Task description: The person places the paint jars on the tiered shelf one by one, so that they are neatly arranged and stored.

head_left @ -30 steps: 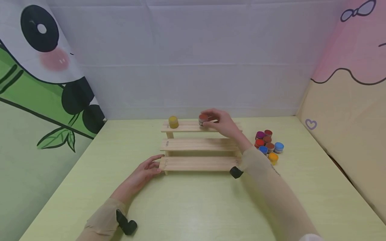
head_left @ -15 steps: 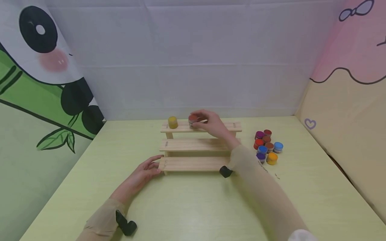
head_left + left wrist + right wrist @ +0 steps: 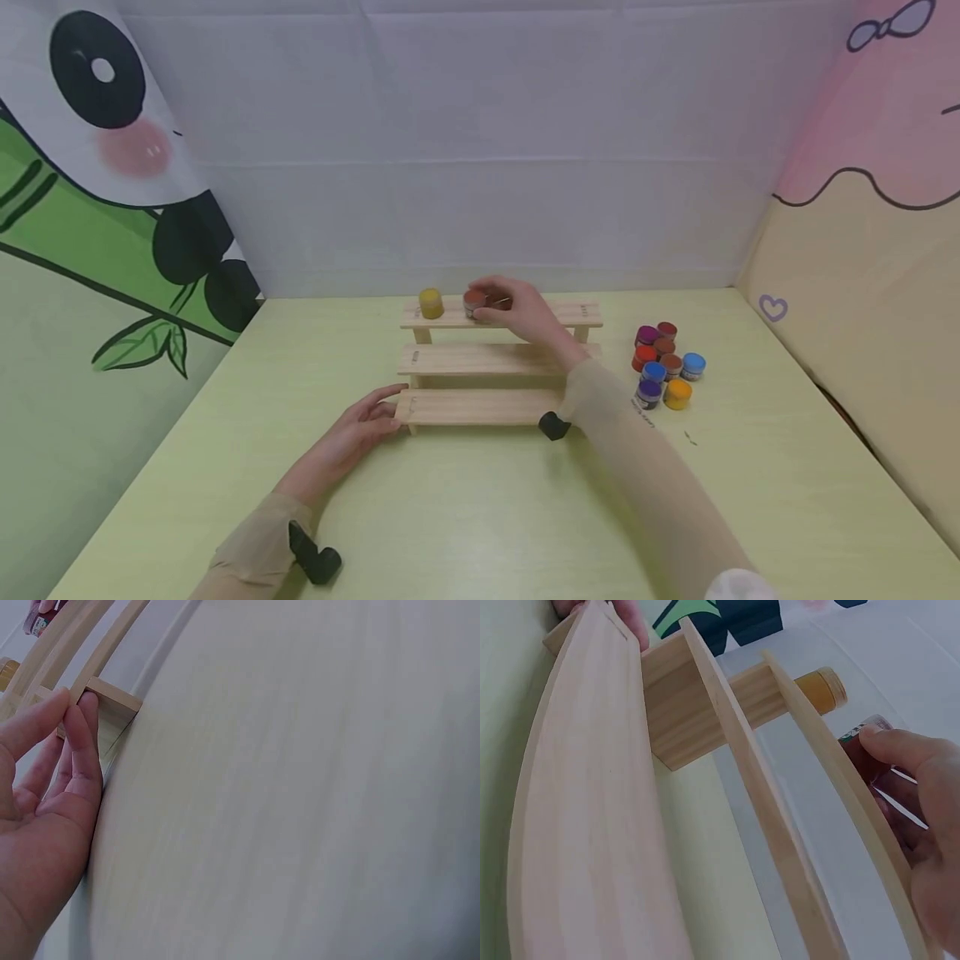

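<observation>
A three-tier wooden rack (image 3: 480,406) stands on the table. At the left end of its lowest shelf, my left hand (image 3: 360,429) pinches the board between thumb and fingers, seen closely as the left hand (image 3: 52,787) in the left wrist view. Up at the top shelf, my right hand (image 3: 517,310) holds a small paint jar (image 3: 474,303) with a reddish-brown lid by its sides. The jar is upright on or just over the board; I cannot tell which. To its left, a little apart, a yellow paint jar (image 3: 431,304) stands on the same shelf.
Right of the rack, several paint jars with red, brown, purple, blue and orange lids stand close together, an orange jar (image 3: 678,394) nearest the front. A white cloth backdrop (image 3: 480,167) rises behind the table (image 3: 480,517), with printed cloths at both sides.
My right hand has carried the reddish-brown-lidded paint jar left along the top shelf, closer to the yellow jar, slowing in the last half second. My left hand has stayed on the rack.
</observation>
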Demonstrator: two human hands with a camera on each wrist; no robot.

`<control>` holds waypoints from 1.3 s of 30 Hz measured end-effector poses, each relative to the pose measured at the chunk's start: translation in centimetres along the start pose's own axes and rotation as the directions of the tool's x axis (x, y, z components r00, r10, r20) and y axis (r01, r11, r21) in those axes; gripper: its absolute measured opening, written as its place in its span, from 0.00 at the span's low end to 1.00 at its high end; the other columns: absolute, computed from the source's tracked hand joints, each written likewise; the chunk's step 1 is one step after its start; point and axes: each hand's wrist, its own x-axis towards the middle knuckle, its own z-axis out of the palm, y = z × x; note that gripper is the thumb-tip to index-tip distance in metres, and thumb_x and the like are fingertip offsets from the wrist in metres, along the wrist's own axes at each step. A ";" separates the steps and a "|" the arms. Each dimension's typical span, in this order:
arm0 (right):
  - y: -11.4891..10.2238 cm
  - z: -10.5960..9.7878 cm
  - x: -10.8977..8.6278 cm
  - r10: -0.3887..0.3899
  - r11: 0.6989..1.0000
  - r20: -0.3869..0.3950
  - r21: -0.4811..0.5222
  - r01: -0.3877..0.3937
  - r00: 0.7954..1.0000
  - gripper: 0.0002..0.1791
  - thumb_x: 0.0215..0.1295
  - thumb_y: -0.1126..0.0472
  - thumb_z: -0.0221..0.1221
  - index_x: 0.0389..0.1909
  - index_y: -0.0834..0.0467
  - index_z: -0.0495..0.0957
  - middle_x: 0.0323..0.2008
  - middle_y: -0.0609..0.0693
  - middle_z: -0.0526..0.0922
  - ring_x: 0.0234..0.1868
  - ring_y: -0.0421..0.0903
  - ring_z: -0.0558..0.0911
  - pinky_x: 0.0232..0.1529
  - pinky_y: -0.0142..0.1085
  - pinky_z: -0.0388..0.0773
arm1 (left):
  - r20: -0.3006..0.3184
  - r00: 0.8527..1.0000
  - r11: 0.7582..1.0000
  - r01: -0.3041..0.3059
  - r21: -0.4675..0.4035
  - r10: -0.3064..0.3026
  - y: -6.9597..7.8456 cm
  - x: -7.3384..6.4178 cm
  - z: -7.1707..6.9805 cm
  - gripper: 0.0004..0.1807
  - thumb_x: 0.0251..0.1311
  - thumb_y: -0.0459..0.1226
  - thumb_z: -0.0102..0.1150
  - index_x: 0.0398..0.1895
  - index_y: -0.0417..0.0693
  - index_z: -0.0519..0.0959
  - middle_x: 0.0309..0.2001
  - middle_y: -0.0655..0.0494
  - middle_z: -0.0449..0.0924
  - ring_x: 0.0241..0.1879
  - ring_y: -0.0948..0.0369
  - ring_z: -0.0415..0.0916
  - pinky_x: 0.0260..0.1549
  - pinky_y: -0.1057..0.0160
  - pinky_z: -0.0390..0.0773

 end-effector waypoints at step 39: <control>-0.1 0.0 0.0 0.019 0.997 0.040 -0.080 -0.016 0.999 0.27 0.68 0.57 0.61 0.68 0.46 0.71 0.54 0.50 0.82 0.52 0.47 0.82 0.56 0.42 0.78 | 0.002 1.000 1.000 0.000 -0.001 0.000 0.0 0.2 -0.1 0.35 0.68 0.35 0.55 0.77 0.50 0.54 0.52 0.63 0.78 0.51 0.67 0.76 0.52 0.69 0.73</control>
